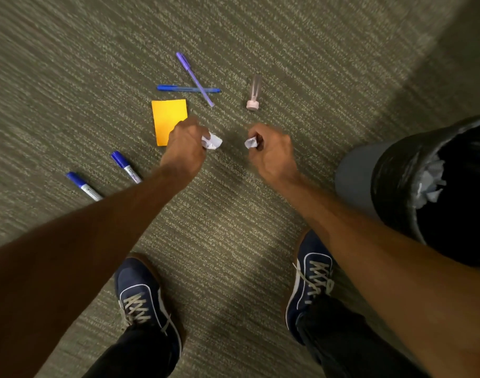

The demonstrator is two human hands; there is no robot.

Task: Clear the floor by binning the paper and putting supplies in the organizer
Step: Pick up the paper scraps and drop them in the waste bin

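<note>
Head view: paper wad (212, 141) in left hand (185, 148)

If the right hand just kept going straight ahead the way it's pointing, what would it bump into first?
Probably the clear tube with the pale cap, lying on the carpet just beyond the right hand, which is closed on a crumpled paper ball. Depth is hard to judge here, so the hand could pass above the tube.
</note>
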